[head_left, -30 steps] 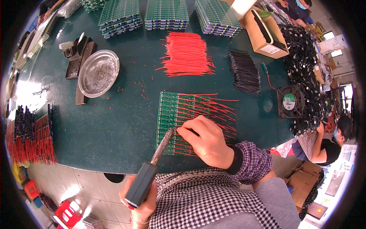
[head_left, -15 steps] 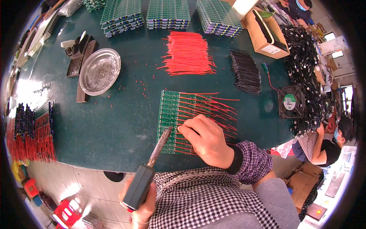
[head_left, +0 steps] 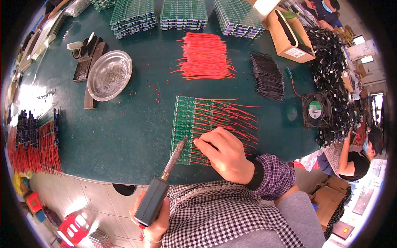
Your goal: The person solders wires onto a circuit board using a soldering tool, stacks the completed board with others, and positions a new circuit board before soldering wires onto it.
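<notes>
My left hand (head_left: pixel 154 217) is wrapped round the dark grey handle of a soldering iron (head_left: pixel 154 198). The iron's metal tip slants up to a green circuit board panel (head_left: pixel 180 120) on the table and meets it close to my right fingertips. Reaching in from the right, my right hand (head_left: pixel 225 155) is closed in a pinch over the panel, on what looks like a thin red wire at its fingertips. Red wires (head_left: pixel 237 120) run in rows from the panel out to the right, partly hidden under my right hand.
Beyond the panel lie a red wire bundle (head_left: pixel 204 56) and a black wire bundle (head_left: pixel 268 76). A metal bowl (head_left: pixel 92 84) stands left, beside an iron stand (head_left: pixel 80 51). Board stacks (head_left: pixel 184 18) line the back. A fan (head_left: pixel 316 109) and a cardboard box (head_left: pixel 289 51) are right.
The whole view has shifted slightly. Both hands and the soldering iron keep nearly the same place over the panel.
</notes>
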`<control>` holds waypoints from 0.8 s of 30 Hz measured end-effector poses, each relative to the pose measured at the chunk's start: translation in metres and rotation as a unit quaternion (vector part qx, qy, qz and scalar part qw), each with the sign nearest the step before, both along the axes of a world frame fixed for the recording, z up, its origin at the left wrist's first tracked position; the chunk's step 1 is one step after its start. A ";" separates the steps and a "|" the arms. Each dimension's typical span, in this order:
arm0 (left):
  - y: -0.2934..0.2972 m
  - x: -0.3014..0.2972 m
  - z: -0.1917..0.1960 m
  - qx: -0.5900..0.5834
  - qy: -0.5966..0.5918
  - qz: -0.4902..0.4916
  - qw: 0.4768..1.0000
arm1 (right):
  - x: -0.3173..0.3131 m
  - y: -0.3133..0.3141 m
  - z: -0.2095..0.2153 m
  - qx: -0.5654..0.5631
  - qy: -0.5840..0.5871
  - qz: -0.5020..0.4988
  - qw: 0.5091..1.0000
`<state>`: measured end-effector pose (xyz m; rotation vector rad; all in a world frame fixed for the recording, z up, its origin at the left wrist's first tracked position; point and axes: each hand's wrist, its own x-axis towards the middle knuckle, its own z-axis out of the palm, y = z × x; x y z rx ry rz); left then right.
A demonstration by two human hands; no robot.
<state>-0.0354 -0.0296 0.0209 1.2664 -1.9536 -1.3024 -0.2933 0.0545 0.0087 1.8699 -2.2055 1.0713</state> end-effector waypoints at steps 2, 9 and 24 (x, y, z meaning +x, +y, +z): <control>0.001 0.003 -0.003 0.009 -0.002 -0.001 1.000 | 0.000 0.000 0.002 0.005 -0.001 0.001 1.000; -0.002 0.001 -0.001 0.019 -0.012 -0.033 0.999 | 0.001 0.000 0.000 0.015 -0.001 -0.002 1.000; 0.004 0.009 -0.004 0.041 -0.016 0.009 0.999 | 0.002 -0.001 0.000 0.020 0.012 -0.014 1.000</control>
